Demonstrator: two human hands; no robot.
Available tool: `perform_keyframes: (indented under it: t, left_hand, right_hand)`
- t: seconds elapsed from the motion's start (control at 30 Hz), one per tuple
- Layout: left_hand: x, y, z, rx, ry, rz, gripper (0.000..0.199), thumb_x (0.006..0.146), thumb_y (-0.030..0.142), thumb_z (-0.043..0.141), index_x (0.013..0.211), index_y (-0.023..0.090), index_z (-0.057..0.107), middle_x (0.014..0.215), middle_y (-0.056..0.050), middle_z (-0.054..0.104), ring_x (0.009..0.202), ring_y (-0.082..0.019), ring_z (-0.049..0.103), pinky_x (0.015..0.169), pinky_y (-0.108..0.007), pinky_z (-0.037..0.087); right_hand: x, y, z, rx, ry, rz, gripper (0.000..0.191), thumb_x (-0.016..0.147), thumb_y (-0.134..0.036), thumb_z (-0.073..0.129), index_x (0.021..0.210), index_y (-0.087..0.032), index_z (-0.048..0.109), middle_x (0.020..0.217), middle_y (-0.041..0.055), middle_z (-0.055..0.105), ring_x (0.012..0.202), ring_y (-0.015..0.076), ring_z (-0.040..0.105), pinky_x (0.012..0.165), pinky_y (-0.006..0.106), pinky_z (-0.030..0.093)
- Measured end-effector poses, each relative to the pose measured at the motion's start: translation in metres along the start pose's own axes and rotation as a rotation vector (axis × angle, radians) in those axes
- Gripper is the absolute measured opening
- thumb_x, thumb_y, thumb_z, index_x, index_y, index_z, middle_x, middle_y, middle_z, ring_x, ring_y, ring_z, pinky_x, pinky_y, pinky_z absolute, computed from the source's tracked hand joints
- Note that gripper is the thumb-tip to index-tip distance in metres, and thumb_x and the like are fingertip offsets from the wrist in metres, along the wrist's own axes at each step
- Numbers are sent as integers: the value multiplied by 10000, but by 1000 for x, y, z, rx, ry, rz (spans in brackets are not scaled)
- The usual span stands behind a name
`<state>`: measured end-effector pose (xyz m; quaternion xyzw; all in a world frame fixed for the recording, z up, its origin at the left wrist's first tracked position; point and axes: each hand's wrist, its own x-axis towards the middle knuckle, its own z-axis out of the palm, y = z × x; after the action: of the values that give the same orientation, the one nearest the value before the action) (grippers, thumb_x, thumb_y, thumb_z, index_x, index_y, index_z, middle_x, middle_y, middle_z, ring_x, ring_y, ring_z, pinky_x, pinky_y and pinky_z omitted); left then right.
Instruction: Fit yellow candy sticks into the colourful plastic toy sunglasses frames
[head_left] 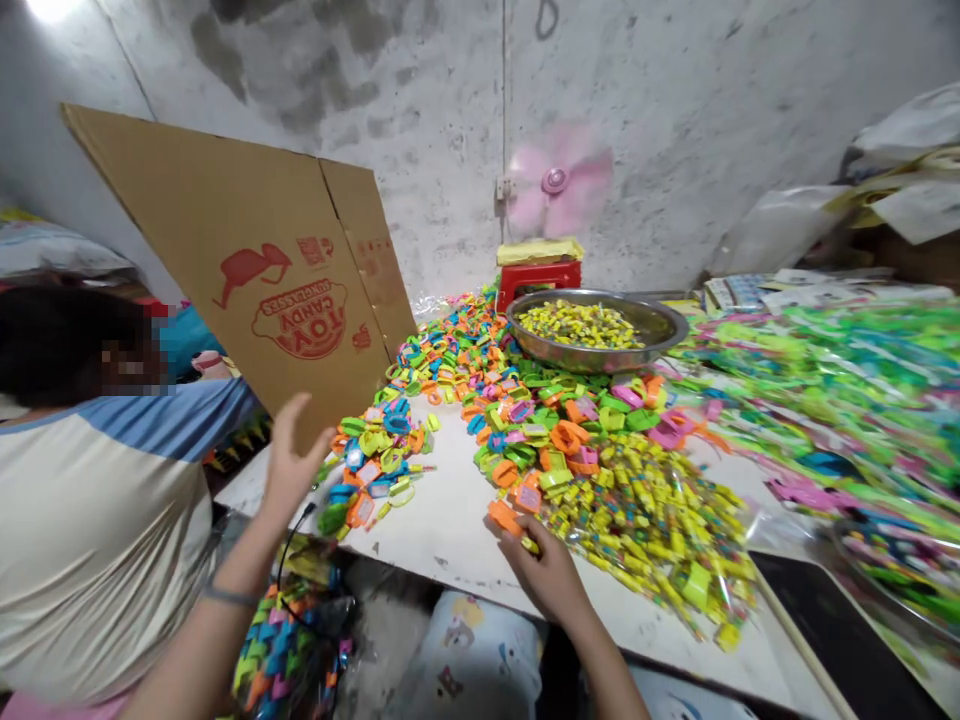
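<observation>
My left hand (291,465) is raised in front of the cardboard sheet, its thumb and fingers apart and nothing between them. Near the table's front, my right hand (551,575) pinches an orange plastic toy piece (504,518). A small yellow wrapped candy (529,545) shows by its fingers. To the right of that hand lies a heap of yellow candy packets (645,510) in clear wrap. Bright plastic toy pieces (525,410), some like toy watches, spread behind it. A smaller pile of such pieces (379,445) lies beside my left hand.
A tall printed cardboard sheet (300,220) stands at left, next to a seated person (112,500). Behind the heaps are a steel bowl (667,335) of yellow packets and a spinning pink fan (555,180). Bagged green strips (825,370) and a dark flat panel (840,630) lie right.
</observation>
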<state>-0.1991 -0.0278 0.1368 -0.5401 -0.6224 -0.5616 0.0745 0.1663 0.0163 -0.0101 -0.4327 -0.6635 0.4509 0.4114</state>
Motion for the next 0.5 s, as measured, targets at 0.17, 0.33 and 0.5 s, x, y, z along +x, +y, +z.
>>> perform_keyframes:
  t: [0.17, 0.33, 0.5]
  left_hand:
    - [-109, 74, 75, -478, -719, -487, 588, 852, 537, 584, 1354, 249, 482, 1455, -129, 465, 1278, -261, 511, 1086, -425, 393]
    - [-141, 108, 101, -776, -801, -814, 705, 749, 589, 689, 1295, 180, 510, 1107, -114, 672, 995, -216, 656, 935, -359, 489]
    - [-139, 122, 87, -887, -665, -882, 543, 661, 378, 833, 1081, 209, 532, 978, -37, 660, 807, -137, 649, 772, -261, 511]
  right_hand:
    - [-12, -34, 5, 72, -141, -66, 313, 863, -487, 570, 854, -175, 596, 743, 7, 585, 679, 156, 532, 580, 225, 427]
    - [-25, -66, 4, 126, -207, -50, 271, 851, -439, 590, 941, -184, 589, 774, -1, 544, 672, 132, 497, 512, 187, 389]
    - [-31, -72, -3, 275, -188, -153, 411, 871, -495, 570, 1139, -211, 441, 707, -42, 471, 597, 119, 452, 509, 201, 371]
